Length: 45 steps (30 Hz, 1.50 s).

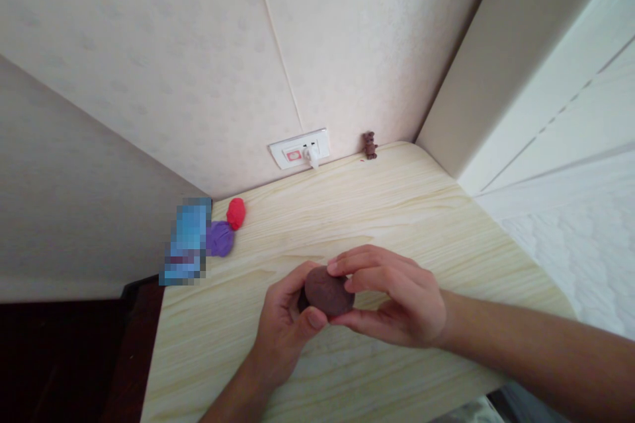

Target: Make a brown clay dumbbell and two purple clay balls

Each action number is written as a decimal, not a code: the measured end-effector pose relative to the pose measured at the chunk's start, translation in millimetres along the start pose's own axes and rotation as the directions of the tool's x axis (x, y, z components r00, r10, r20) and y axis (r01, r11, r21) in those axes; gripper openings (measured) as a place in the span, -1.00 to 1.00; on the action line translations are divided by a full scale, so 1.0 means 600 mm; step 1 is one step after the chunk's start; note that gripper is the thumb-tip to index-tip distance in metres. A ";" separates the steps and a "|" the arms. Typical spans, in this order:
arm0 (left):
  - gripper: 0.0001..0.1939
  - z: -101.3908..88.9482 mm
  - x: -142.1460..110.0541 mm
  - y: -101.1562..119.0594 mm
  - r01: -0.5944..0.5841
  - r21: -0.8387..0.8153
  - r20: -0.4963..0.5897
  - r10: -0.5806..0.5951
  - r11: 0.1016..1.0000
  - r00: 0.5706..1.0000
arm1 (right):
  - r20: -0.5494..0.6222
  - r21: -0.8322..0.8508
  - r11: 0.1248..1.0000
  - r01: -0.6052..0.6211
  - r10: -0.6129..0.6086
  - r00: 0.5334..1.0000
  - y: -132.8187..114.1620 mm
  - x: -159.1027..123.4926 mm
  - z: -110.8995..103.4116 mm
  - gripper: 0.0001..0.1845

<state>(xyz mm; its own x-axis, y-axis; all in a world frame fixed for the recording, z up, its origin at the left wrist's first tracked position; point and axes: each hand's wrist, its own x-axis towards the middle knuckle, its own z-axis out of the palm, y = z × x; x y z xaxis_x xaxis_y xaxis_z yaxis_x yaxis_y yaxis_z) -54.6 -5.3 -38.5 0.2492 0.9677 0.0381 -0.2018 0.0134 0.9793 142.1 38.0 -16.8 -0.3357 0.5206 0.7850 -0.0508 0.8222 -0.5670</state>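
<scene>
A rounded, flattened lump of brown modelling clay (328,292) is held between both hands above the table's near part. My left hand (285,317) grips it from the left, its thumb along the lower edge and its other fingers partly hidden behind. From the right, my right hand (397,297) pinches the lump, with fingertips on its top and right edge and the thumb below. Another dark piece shows at the lump's left side; whether it is separate I cannot tell.
The pale wood-grain table (397,205) meets a wall with a socket and white plug (311,156). A small brown bear figure (370,145) stands at the back. Red clay (237,213), purple clay (220,238) and a blurred blue item (189,238) lie at the left edge.
</scene>
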 end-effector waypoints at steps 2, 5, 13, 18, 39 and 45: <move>-0.51 -0.002 -0.001 -0.003 0.006 -0.005 0.000 -0.006 1.000 1.000 | 0.000 0.006 1.000 -0.005 0.005 1.000 0.000 0.002 0.000 -0.59; -0.50 -0.003 -0.004 -0.005 0.032 -0.025 -0.006 -0.032 0.999 0.999 | 0.010 0.005 1.000 0.007 -0.007 1.000 -0.001 0.004 -0.002 -0.59; -0.46 0.001 0.004 0.010 0.021 0.052 0.000 -0.021 0.998 1.000 | 0.032 -0.045 0.999 0.016 -0.015 0.999 -0.003 0.005 -0.004 -0.74; -0.47 0.000 0.004 0.008 0.038 0.050 -0.013 -0.038 0.998 0.999 | 0.039 -0.045 0.998 0.048 -0.047 0.998 0.000 0.005 -0.003 -0.74; -0.51 -0.001 0.004 0.011 0.038 0.061 -0.012 -0.037 0.997 0.999 | 0.075 -0.071 0.995 0.072 -0.066 0.995 -0.001 0.000 -0.004 -0.75; -0.53 -0.001 0.002 0.012 0.023 0.081 -0.018 -0.021 0.996 1.000 | 0.023 -0.036 0.999 0.021 -0.020 1.000 -0.001 0.005 -0.002 -0.68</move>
<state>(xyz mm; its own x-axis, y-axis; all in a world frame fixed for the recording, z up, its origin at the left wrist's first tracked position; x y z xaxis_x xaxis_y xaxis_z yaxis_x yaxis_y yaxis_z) -56.2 -4.1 -31.6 0.2365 0.9715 0.0137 -0.1188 0.0149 0.9928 142.3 39.5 -13.8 -0.3564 0.4985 0.7902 -0.0239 0.8406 -0.5411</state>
